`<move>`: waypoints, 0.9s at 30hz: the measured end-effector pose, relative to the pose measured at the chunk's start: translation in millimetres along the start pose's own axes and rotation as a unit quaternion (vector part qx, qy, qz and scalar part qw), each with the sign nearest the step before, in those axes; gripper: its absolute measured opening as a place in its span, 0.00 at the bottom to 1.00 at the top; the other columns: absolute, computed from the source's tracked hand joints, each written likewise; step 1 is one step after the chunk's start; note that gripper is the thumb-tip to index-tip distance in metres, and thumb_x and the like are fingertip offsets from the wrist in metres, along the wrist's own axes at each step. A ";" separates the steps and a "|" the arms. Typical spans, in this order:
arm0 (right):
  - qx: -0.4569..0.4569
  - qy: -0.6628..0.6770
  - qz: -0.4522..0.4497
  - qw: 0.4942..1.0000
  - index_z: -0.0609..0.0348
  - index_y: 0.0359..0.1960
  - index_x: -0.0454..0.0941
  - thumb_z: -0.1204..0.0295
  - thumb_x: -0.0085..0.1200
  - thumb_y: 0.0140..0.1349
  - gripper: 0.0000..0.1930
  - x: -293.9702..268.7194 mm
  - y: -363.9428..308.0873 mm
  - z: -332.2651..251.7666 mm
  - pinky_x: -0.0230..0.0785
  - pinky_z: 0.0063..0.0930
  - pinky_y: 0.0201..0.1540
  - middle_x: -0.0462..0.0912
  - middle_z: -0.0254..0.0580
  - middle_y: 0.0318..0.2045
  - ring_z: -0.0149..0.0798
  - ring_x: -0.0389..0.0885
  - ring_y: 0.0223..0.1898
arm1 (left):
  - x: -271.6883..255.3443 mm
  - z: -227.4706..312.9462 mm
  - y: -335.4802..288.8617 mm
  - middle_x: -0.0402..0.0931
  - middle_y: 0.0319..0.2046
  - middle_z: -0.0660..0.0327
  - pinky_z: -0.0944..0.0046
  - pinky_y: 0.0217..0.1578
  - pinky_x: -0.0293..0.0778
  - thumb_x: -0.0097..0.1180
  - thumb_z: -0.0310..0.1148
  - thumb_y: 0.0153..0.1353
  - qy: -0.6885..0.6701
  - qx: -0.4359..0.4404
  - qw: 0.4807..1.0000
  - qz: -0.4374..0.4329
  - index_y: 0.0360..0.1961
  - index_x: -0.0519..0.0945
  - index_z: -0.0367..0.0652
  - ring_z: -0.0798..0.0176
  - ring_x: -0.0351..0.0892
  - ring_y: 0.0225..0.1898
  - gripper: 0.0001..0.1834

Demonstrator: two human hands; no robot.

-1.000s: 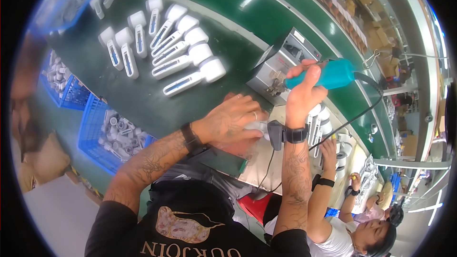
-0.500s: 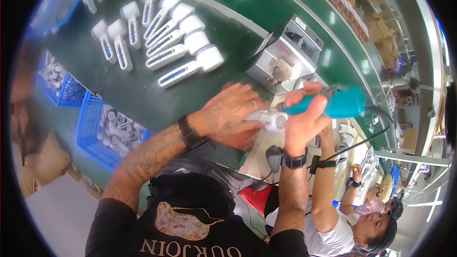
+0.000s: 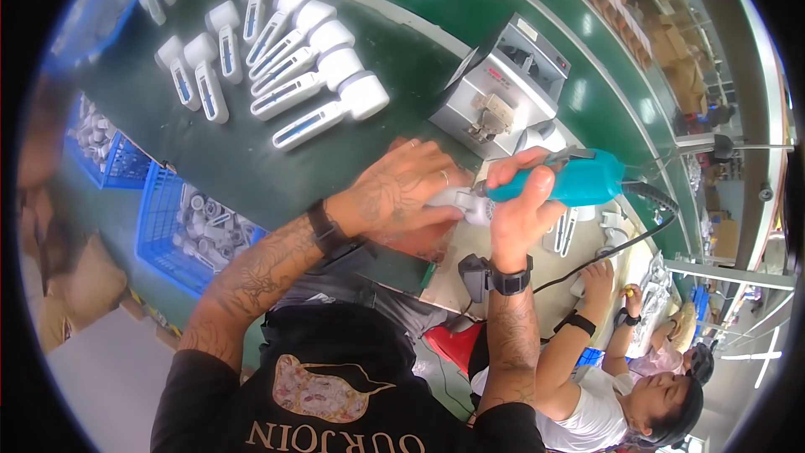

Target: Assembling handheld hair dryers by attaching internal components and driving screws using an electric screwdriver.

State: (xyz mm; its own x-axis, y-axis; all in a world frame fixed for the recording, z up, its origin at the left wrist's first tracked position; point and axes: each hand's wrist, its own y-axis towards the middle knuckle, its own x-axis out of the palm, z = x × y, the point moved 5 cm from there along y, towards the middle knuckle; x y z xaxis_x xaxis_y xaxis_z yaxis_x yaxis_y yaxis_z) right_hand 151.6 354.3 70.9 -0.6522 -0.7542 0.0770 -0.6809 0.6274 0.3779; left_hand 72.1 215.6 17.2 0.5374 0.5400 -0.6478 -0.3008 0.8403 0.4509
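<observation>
My left hand (image 3: 409, 189) is closed around the handle of a white handheld unit (image 3: 476, 206) with a rounded head, low over the table's near edge. Its fingers cover most of the handle. A teal electric screwdriver (image 3: 591, 180) lies sideways in my right hand (image 3: 521, 216), its black cord trailing off to the right. The screwdriver's tip meets the joint between the unit's head and handle, or hovers just over it; I cannot tell which. Beyond my left hand, several finished-looking white units (image 3: 363, 96) with blue-slotted handles lie in a fanned row on the dark green table (image 3: 251, 147).
A grey metal box-shaped machine (image 3: 503, 88) stands just past my right hand. Blue baskets (image 3: 159, 226) of small white parts sit at the left. On the right, a co-worker's hand (image 3: 597, 281) reaches over a pale bench among white handle parts (image 3: 566, 231).
The screwdriver and my right hand have shifted slightly left, bringing the tip over the white unit. The co-worker's hand has drawn back from behind my right wrist towards the right.
</observation>
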 end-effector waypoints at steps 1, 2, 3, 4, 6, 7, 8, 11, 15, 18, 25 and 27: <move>-0.009 0.002 -0.014 1.000 0.65 0.42 0.70 0.46 0.54 0.72 0.28 1.5 0.2 0.6 0.68 0.31 0.29 0.72 0.40 0.23 0.37 0.73 0.24 | -0.2 -0.1 0.5 0.77 0.45 0.57 0.50 0.55 0.68 0.63 0.47 0.63 -0.001 -0.001 1.000 -0.001 0.54 0.79 0.46 0.51 0.74 0.50 0.23; -0.016 0.003 -0.028 0.999 0.64 0.40 0.69 0.46 0.54 0.72 0.28 2.3 -0.9 1.7 0.68 0.31 0.29 0.72 0.40 0.23 0.37 0.73 0.24 | -1.3 1.8 1.1 0.76 0.44 0.57 0.50 0.54 0.68 0.63 0.47 0.63 0.007 0.000 1.000 -0.005 0.54 0.78 0.46 0.51 0.73 0.50 0.23; -0.013 0.002 -0.026 1.000 0.64 0.40 0.69 0.46 0.54 0.72 0.28 2.2 -1.5 2.8 0.68 0.31 0.29 0.72 0.40 0.23 0.37 0.73 0.24 | -1.4 2.9 1.3 0.76 0.44 0.57 0.50 0.54 0.69 0.63 0.47 0.63 0.016 0.001 1.000 -0.009 0.54 0.78 0.45 0.51 0.73 0.49 0.23; -0.003 0.011 -0.037 0.999 0.63 0.39 0.69 0.47 0.53 0.73 0.27 3.9 -1.7 3.9 0.68 0.31 0.29 0.72 0.40 0.23 0.37 0.73 0.24 | -0.5 2.7 1.0 0.76 0.44 0.57 0.50 0.54 0.69 0.63 0.47 0.63 0.013 0.000 1.000 -0.012 0.54 0.78 0.45 0.51 0.73 0.49 0.23; 0.006 0.018 -0.047 0.999 0.63 0.38 0.68 0.48 0.53 0.73 0.26 5.2 -1.6 5.9 0.68 0.31 0.30 0.72 0.40 0.23 0.37 0.73 0.24 | -2.2 2.4 1.6 0.75 0.43 0.57 0.50 0.54 0.69 0.63 0.47 0.63 0.024 0.007 1.000 0.004 0.54 0.78 0.45 0.51 0.73 0.49 0.23; 0.006 0.023 -0.043 0.999 0.63 0.38 0.67 0.48 0.52 0.74 0.25 4.7 -2.1 7.2 0.68 0.32 0.30 0.72 0.41 0.24 0.37 0.72 0.24 | -1.5 2.1 1.5 0.75 0.43 0.57 0.50 0.54 0.69 0.63 0.47 0.63 0.023 0.007 1.000 0.004 0.54 0.78 0.45 0.51 0.73 0.49 0.23; 0.003 0.028 -0.039 0.999 0.63 0.38 0.67 0.49 0.52 0.74 0.25 4.2 -1.8 7.3 0.68 0.32 0.30 0.72 0.41 0.24 0.37 0.72 0.25 | -1.3 2.3 2.3 0.75 0.43 0.57 0.50 0.53 0.69 0.63 0.47 0.63 0.021 0.007 1.000 0.001 0.54 0.78 0.45 0.51 0.73 0.49 0.23; -0.010 0.010 -0.033 0.999 0.64 0.41 0.69 0.48 0.51 0.75 0.25 3.2 -1.5 5.9 0.68 0.32 0.30 0.73 0.41 0.24 0.37 0.74 0.26 | -2.2 2.3 2.8 0.75 0.43 0.56 0.50 0.53 0.69 0.63 0.47 0.63 0.024 0.010 1.000 0.003 0.53 0.78 0.45 0.50 0.73 0.49 0.23; 0.032 -0.033 -0.007 0.999 0.66 0.44 0.71 0.47 0.50 0.75 0.27 3.7 9.7 -0.5 0.68 0.30 0.30 0.74 0.40 0.25 0.36 0.76 0.27 | -2.7 2.1 2.6 0.75 0.43 0.56 0.51 0.53 0.69 0.63 0.46 0.63 0.012 0.007 1.000 -0.002 0.53 0.78 0.44 0.50 0.73 0.48 0.22; -0.040 -0.043 -0.002 0.998 0.67 0.47 0.73 0.48 0.48 0.76 0.27 15.7 36.6 -12.6 0.69 0.28 0.30 0.75 0.39 0.25 0.35 0.77 0.27 | -1.2 -0.6 0.1 0.77 0.44 0.61 0.56 0.55 0.69 0.63 0.48 0.63 0.038 -0.014 0.999 -0.006 0.54 0.81 0.51 0.55 0.74 0.48 0.22; -0.081 -0.053 0.016 0.995 0.64 0.42 0.73 0.58 0.45 0.79 0.19 28.9 66.8 8.8 0.69 0.27 0.30 0.78 0.40 0.25 0.34 0.78 0.27 | -5.8 4.4 1.7 0.77 0.43 0.61 0.56 0.54 0.69 0.63 0.47 0.62 0.026 -0.001 1.000 -0.007 0.55 0.81 0.50 0.56 0.74 0.48 0.22; -0.087 -0.048 0.014 0.995 0.64 0.42 0.73 0.58 0.46 0.79 0.19 24.9 67.3 12.3 0.69 0.27 0.30 0.78 0.40 0.24 0.34 0.78 0.27 | -7.0 8.6 2.6 0.77 0.43 0.60 0.55 0.53 0.69 0.63 0.44 0.62 0.001 0.005 1.000 -0.006 0.55 0.81 0.49 0.55 0.74 0.47 0.22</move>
State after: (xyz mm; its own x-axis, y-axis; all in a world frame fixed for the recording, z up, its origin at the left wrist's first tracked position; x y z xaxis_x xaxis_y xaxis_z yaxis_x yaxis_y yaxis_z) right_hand 85.5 380.1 86.8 -0.7041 -0.7101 0.0049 -0.5996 0.5982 0.5316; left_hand 74.3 213.6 28.2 0.5397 0.5302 -0.6539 -0.2867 0.8461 0.4494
